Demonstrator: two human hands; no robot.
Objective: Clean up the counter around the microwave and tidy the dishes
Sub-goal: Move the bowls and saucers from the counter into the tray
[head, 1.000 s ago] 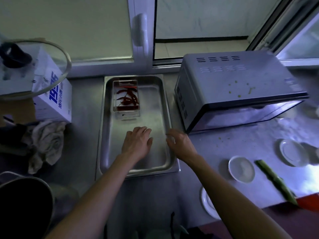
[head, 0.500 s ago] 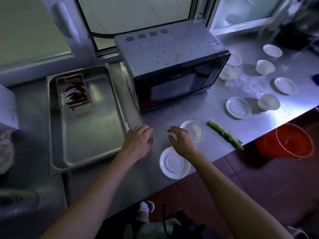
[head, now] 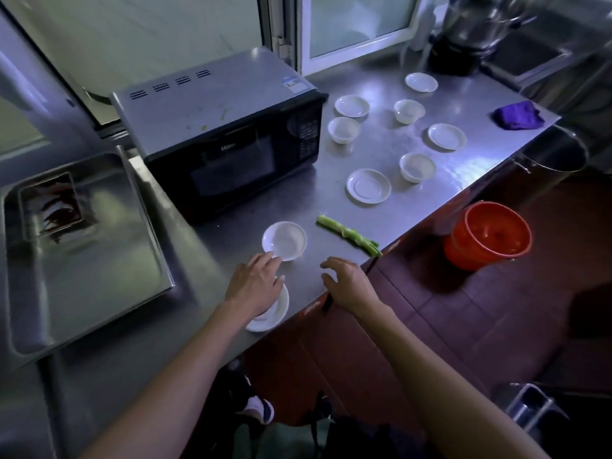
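A black and silver microwave stands on the steel counter. Several small white plates and bowls are scattered to its right, among them a plate and a bowl. In front of the microwave lies a white dish. My left hand hovers open over another white plate at the counter's front edge, its fingertips near the white dish. My right hand is open above the counter edge, holding nothing. A green vegetable stalk lies just beyond it.
A steel tray at the left holds a small container of red chillies. A purple cloth lies at the counter's far right corner. An orange bucket stands on the floor below. A steel pot sits at the back right.
The view has swung right from the tray to the dishes. Both hands moved right along the counter; my left hand now covers the front plate, and my right hand is at the edge.
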